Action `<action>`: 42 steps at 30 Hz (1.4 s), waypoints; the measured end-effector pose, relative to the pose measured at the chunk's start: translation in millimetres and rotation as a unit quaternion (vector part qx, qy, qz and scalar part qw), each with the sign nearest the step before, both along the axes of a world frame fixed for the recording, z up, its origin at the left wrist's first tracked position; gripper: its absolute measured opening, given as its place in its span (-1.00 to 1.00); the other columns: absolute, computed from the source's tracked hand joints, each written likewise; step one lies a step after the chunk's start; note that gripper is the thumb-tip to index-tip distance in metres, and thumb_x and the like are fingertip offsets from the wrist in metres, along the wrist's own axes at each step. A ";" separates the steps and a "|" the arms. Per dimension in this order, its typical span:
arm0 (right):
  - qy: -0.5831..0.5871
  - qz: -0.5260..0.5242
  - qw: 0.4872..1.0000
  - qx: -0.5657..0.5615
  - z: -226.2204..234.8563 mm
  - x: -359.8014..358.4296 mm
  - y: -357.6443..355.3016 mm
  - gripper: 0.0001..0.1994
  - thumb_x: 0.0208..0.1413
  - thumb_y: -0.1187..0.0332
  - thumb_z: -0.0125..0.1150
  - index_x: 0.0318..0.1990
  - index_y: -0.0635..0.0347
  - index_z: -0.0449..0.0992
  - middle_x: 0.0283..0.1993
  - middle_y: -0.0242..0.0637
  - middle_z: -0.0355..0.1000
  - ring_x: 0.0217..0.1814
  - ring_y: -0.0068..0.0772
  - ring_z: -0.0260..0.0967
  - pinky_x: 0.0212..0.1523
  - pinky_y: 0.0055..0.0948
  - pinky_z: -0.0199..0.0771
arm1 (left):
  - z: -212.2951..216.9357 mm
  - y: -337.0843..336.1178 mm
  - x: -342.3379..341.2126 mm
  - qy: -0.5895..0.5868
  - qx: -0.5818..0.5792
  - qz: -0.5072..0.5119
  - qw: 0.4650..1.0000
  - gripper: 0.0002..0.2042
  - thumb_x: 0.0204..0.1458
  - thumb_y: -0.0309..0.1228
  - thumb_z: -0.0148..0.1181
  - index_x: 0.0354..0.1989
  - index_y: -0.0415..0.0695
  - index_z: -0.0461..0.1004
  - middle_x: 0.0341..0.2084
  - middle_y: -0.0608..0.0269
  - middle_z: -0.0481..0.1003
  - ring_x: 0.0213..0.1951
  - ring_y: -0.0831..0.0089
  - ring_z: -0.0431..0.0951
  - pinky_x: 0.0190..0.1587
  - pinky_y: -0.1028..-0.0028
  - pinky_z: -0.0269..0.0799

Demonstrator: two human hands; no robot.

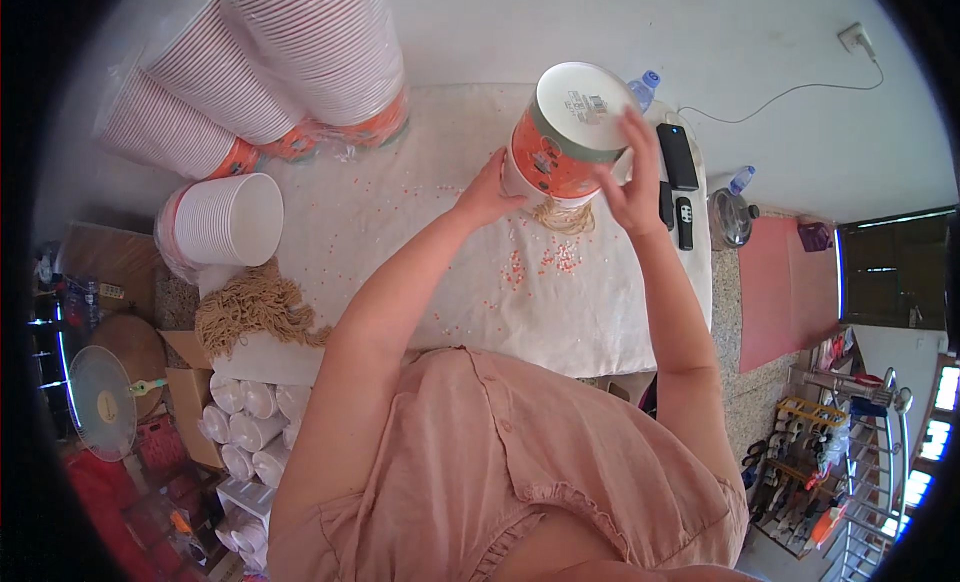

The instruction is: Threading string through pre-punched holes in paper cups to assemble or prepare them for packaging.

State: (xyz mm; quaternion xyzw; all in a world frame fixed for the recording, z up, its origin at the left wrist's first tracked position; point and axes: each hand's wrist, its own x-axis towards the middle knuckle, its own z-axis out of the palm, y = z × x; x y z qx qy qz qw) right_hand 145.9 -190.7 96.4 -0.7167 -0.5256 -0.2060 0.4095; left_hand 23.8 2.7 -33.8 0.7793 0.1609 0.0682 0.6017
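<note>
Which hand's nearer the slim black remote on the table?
Right. The right hand is a little left of the remote; the left hand is farther left, at the far side of the orange bucket.

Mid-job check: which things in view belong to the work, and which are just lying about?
Likely part of the work:
- upturned bucket
- stacked buckets
- tan cord pile

Apparently just lying about:
- black remote
- plastic bottle
- black device

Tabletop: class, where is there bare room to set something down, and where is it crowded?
Barest: the cloth between the loose orange bits, right forearm and front edge. Between the wrapped tub stacks and left hand, just scattered bits. Crowded: left side, with stacks and string bundle; right edge, with remote and black device.
</note>
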 end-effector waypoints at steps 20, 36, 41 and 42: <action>0.563 0.037 0.826 -0.022 -89.1 28.0 -2.7 -0.32 0.32 -0.13 -0.33 0.29 0.35 0.17 0.28 -0.13 0.23 0.33 -0.33 0.11 0.33 -0.39 0.00 | 3.2 -5.6 -21.3 -0.041 0.281 0.082 0.955 -0.07 -0.14 -0.03 0.40 0.26 -0.33 0.01 0.05 -0.09 0.36 0.04 0.15 0.45 0.10 0.30 0.37; 0.683 0.024 0.725 -0.083 -106.3 -9.0 -8.4 -0.42 0.31 -0.04 -0.23 0.22 0.31 0.25 0.14 -0.25 0.36 0.14 -0.49 0.30 0.20 -0.50 0.21 | 25.5 -42.2 -27.8 0.030 -0.083 0.234 0.968 -0.14 -0.16 0.08 0.37 0.03 -0.40 0.08 -0.05 -0.17 0.34 -0.03 0.19 0.43 0.03 0.30 0.39; 0.688 0.055 0.714 -0.119 -81.4 -38.2 -22.0 -0.41 0.30 -0.03 -0.19 0.27 0.29 0.18 0.22 -0.19 0.28 0.23 -0.43 0.23 0.24 -0.46 0.17 | 32.5 -55.2 -65.2 0.032 -0.049 0.214 0.975 -0.10 -0.13 0.09 0.33 0.19 -0.33 0.03 0.14 -0.26 0.15 0.20 0.03 0.20 0.22 0.17 0.17; 0.680 0.043 0.721 -0.123 -83.2 -40.5 -23.4 -0.40 0.30 -0.03 -0.17 0.28 0.28 0.16 0.24 -0.18 0.25 0.25 -0.41 0.21 0.25 -0.45 0.16 | 33.4 -53.8 -70.7 0.025 -0.045 0.189 0.981 -0.09 -0.13 0.09 0.32 0.21 -0.31 0.02 0.17 -0.24 0.14 0.21 0.02 0.20 0.23 0.18 0.15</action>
